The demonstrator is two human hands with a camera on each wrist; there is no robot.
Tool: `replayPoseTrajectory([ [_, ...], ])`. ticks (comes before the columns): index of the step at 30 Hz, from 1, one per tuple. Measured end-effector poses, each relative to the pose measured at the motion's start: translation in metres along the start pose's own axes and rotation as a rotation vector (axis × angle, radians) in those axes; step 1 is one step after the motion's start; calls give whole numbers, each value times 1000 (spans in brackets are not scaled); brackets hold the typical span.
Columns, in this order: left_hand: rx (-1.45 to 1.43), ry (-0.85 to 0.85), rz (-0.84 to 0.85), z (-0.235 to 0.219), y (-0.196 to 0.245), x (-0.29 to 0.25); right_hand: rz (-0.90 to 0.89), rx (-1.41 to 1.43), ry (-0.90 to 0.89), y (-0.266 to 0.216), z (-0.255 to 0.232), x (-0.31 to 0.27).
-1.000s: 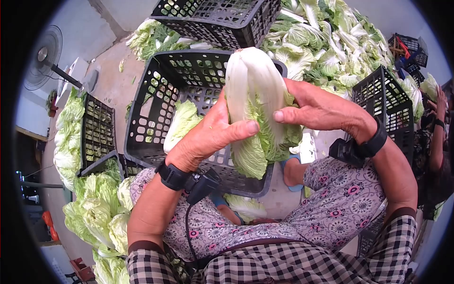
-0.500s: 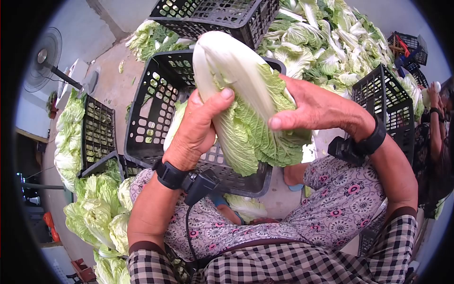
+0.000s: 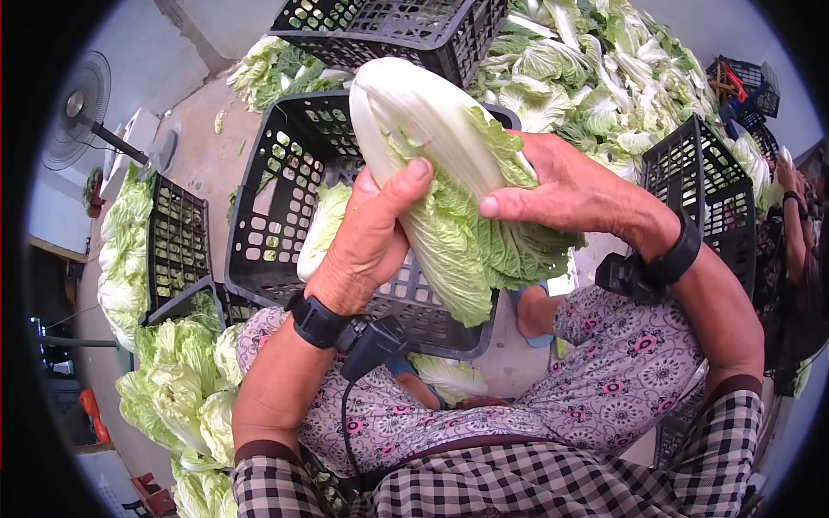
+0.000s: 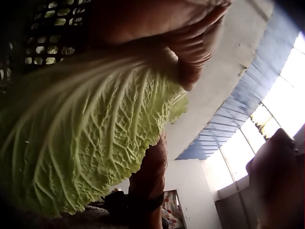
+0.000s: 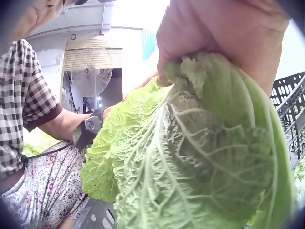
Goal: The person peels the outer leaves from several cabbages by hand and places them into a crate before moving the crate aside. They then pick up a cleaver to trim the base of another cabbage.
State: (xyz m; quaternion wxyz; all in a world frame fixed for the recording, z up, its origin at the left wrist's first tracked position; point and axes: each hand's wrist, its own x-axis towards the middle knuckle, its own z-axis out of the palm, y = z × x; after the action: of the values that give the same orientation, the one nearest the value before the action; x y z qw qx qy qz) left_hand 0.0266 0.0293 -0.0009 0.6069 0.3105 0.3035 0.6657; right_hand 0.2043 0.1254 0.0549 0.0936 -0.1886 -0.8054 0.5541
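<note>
In the head view a napa cabbage (image 3: 440, 155) is held tilted, white base up and to the left, leafy end down and to the right, above a black crate (image 3: 246, 216). The left hand (image 3: 367, 229) grips its left side, thumb lying on the front. On its right side the right hand (image 3: 561, 186) holds the leaves, thumb across the front; its fingers are hidden behind. A second cabbage (image 3: 326, 229) lies in the crate. Leaves (image 5: 181, 157) hang below the hand in the right wrist view, and a broad leaf (image 4: 86, 129) fills much of the left wrist view.
Another black crate (image 3: 389, 39) stands behind, with a large heap of leaves (image 3: 604, 86) to its right. Cabbages (image 3: 177, 380) are piled at the left, near an upright crate (image 3: 179, 242) and a fan (image 3: 76, 104). One more crate (image 3: 704, 181) is at the right.
The cabbage has turned from nearly upright to tilted, its base going left. The left thumb has moved up along it. Over the last half second the right hand has shifted slightly left, thumb nearer the leaves.
</note>
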Motion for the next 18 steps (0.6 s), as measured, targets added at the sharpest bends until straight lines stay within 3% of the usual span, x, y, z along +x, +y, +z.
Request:
replayPoseTrajectory([
  [7, 27, 31, 74, 0, 0, 1, -281, 54, 50, 15, 14, 12],
  [10, 36, 28, 67, 1, -2, 0, -93, 37, 106, 17, 12, 8],
  [13, 98, -24, 48, 2, 1, -1, -36, 85, 165, 8, 10, 7],
  [18, 157, -88, -25, -5, 4, 0, -98, -7, 258, 3, 3, 5],
])
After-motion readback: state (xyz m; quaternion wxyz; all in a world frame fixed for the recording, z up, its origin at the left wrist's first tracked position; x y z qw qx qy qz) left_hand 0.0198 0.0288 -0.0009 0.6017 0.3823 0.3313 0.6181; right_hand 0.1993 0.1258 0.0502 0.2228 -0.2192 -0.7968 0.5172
